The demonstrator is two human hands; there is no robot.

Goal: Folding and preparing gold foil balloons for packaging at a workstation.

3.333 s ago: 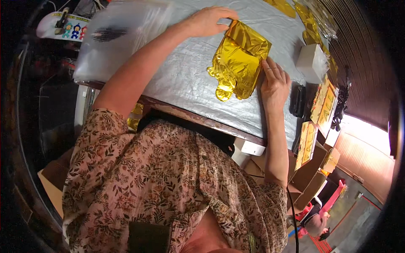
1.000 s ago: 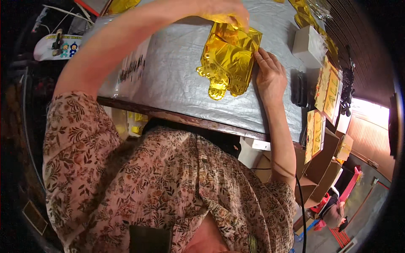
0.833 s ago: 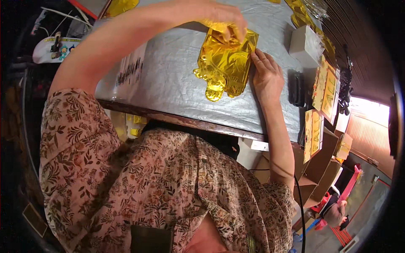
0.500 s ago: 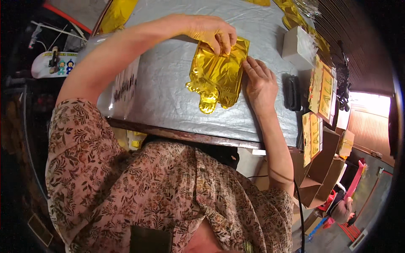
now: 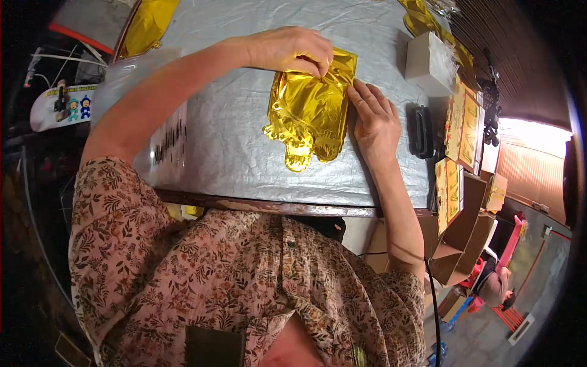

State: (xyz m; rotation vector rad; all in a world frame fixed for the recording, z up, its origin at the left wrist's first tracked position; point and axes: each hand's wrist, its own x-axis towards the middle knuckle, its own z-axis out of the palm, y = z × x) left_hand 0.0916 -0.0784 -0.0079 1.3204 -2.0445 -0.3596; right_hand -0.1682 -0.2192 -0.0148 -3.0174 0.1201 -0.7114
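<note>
A flat, folded gold foil balloon [image 5: 312, 104] lies on the silver-grey table cover, its crinkled rounded end pointing toward me. My left hand [image 5: 296, 52] reaches across from the left and pinches the foil near its far edge, fingertips pressed together and bent down. Along the right edge of the foil rests my right hand [image 5: 377, 125], palm down, with its fingers stretched out and the tips touching the foil. What lies under the left fingertips is hidden.
Clear plastic bags [image 5: 165, 137] lie under my left forearm. To the right are a white box [image 5: 428, 64], a black case-like object [image 5: 421, 131] and printed yellow packages [image 5: 449, 189]. More gold foil [image 5: 147, 27] lies at the far left. A person [image 5: 492, 284] is farther off at right.
My left fingers have curled in tighter on the foil near its far edge. The right hand stays at the foil's right edge. The whole view has shifted slightly.
</note>
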